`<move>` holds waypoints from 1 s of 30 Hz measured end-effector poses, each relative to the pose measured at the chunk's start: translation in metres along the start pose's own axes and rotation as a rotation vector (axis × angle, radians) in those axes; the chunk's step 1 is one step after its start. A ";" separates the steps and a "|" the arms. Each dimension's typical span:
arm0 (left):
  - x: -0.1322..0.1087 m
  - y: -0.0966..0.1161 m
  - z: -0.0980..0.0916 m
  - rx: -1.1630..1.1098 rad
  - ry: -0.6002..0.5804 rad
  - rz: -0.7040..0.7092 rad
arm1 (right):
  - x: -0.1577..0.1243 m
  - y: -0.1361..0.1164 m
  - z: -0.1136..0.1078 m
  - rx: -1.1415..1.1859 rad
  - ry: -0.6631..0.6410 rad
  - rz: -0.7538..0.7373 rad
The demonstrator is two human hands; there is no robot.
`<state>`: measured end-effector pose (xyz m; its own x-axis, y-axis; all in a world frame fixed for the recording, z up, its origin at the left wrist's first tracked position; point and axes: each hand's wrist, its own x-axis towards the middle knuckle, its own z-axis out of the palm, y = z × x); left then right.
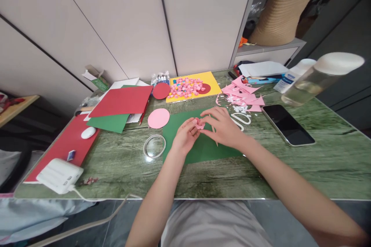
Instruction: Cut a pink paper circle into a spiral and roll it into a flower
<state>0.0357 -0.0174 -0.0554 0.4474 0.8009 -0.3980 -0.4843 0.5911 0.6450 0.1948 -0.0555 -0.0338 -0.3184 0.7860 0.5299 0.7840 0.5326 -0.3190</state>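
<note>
Over a green sheet of paper [199, 150], my left hand [187, 136] pinches a small curled pink paper piece [199, 123]. My right hand [220, 125] is at the piece's right side, its thumb and forefinger bent around it; whether they grip it is hard to make out. A thin pink paper strip [216, 141] shows beneath the right hand. Just right of that hand lie white-handled scissors [242, 120], their blades hidden. A pink paper circle [158, 118] and a roll of tape [154, 146] lie left of the green sheet.
Many small pink paper rolls [185, 87] cover a yellow sheet [216, 81] at the back. Pink scraps [242, 92], a phone [286, 124] and a clear bottle [313, 81] stand or lie right. Red paper [121, 100] and a white power block [59, 175] are left.
</note>
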 end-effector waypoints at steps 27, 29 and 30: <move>-0.011 0.007 0.002 0.181 -0.260 -0.049 | 0.004 0.022 -0.013 0.660 -0.137 0.303; -0.012 0.007 0.002 0.211 -0.273 -0.053 | 0.004 0.023 -0.015 0.670 -0.187 0.297; -0.012 0.007 0.003 0.224 -0.277 -0.053 | 0.004 0.023 -0.016 0.669 -0.207 0.296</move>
<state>0.0286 -0.0232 -0.0442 0.6690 0.6951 -0.2632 -0.2917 0.5712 0.7672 0.2202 -0.0445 -0.0264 -0.2905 0.9334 0.2105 0.3831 0.3151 -0.8683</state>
